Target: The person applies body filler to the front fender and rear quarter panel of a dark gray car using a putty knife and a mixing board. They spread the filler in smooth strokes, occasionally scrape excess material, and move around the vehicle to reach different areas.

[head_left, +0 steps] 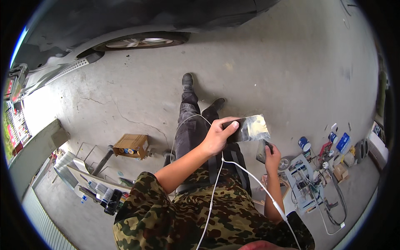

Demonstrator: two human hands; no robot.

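My left hand (217, 135) is closed on a flat putty spreader (251, 128), its thumb lying along the dark face. Pale yellow paste (260, 124) coats the spreader's far right end, beside a shiny grey area. Lower and to the right, my right hand (273, 157) grips a smaller dark putty knife (261, 152), tilted upward. The knife's top edge comes close to the spreader's lower right corner; whether they touch I cannot tell. Both tools are in front of my body, above the floor.
A dark car (146, 18) with its wheel (139, 43) stands at the far left. A cardboard box (131, 146) holds several cans. At right are blue-and-white cans (304, 144), tools and hoses (339, 191). A white cable (254, 177) hangs before me.
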